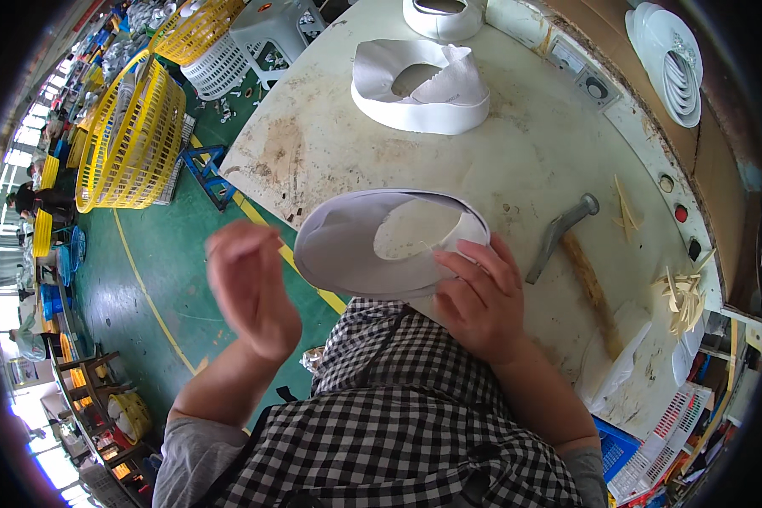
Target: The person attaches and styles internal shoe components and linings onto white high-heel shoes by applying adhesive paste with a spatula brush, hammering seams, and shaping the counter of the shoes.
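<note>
My right hand [485, 296] grips the right end of a white oval shoe upper [339, 245], fingers over its rim. The upper is tilted above the table's near edge, and the table shows through its wide opening. To the left of the upper, my left hand [252, 284] is raised over the floor, apart from it. Motion smears its bent fingers, and whether they hold anything cannot be made out. Farther back on the table, a similar white upper [449, 117] stands with its opening upward. Behind that sits another white upper [443, 24], cut off by the picture's edge.
On the stained table [313, 127], a hammer [586, 279] lies right of my right hand. Wood slivers [684, 303] and stacked white sole-shaped pieces [669, 63] are at the right. Yellow baskets [140, 135] and a grey stool [271, 30] stand on the green floor at the left.
</note>
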Available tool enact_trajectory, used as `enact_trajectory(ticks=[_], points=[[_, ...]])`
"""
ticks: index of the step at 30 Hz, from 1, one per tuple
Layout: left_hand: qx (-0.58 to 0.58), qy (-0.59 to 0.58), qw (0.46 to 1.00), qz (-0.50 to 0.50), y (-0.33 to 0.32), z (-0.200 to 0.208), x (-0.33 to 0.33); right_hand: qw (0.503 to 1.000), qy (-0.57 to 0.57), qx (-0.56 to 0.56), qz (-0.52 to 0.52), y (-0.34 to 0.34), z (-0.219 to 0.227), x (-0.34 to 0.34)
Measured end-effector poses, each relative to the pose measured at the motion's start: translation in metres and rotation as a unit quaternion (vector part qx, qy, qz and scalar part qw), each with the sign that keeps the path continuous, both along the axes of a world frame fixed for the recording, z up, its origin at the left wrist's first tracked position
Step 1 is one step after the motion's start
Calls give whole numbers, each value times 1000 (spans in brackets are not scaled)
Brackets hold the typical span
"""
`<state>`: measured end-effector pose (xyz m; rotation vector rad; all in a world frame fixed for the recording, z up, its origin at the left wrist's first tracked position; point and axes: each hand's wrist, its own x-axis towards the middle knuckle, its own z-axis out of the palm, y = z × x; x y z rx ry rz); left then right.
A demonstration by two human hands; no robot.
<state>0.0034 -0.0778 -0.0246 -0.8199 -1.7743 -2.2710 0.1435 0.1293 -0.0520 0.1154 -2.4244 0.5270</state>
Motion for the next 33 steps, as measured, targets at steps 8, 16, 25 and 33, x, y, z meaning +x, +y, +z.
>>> enact_trajectory(ticks=[8,16,25,33], points=[[-426,349,823,-134,30,-25,45,994,-91,53,-38,-13,-1,14],[-456,333,812,-147,38,-34,32,993,-116,16,-11,-4,-1,24],[-501,334,778,-177,37,-32,25,993,-114,38,-1,3,8,14],[-528,373,750,-138,49,-29,30,989,-106,96,43,5,8,11]])
